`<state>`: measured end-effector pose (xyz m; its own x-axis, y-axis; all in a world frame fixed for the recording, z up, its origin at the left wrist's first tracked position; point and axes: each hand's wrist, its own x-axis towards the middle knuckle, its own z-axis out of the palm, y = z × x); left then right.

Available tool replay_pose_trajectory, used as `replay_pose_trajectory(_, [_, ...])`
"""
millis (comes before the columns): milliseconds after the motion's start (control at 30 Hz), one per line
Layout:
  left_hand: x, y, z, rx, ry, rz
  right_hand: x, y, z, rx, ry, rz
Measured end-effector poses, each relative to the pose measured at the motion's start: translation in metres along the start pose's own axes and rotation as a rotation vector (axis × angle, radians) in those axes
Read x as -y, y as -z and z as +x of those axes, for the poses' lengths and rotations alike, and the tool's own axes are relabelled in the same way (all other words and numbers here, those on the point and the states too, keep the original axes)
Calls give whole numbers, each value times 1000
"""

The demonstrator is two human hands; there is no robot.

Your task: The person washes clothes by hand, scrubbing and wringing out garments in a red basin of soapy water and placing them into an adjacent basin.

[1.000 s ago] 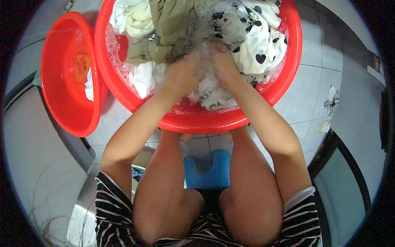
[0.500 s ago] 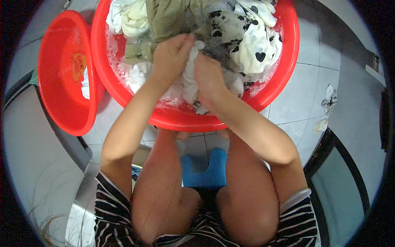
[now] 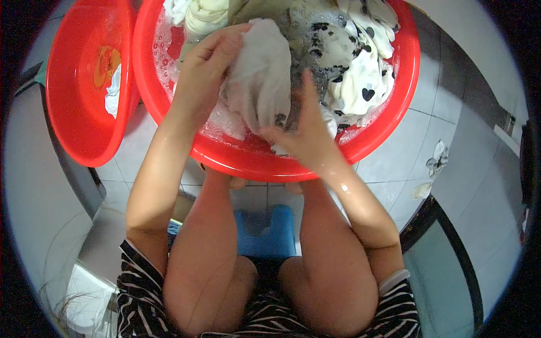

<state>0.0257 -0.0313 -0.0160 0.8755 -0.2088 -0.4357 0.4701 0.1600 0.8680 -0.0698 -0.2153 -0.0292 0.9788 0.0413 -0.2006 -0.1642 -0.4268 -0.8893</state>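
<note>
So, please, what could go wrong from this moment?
The white cloth might slip into the suds: the left grip has it near its upper edge, while the right grip is spread open. Suds could also splash over the red washtub's near rim, perhaps making the tiled floor slippery.

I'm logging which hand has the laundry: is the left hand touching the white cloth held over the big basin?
Touching. The head view shows the left hand pinching the white cloth at its upper left edge, no gap visible.
</note>
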Motion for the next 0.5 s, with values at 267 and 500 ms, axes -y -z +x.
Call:
replay_pose_trajectory(267, [18,9,-23,17,-138,355,-3,0,9,308,-15,-548])
replay_pose_trajectory(500, [38,32,-60,86,-149,575,65,69,-3,-52,-389,631])
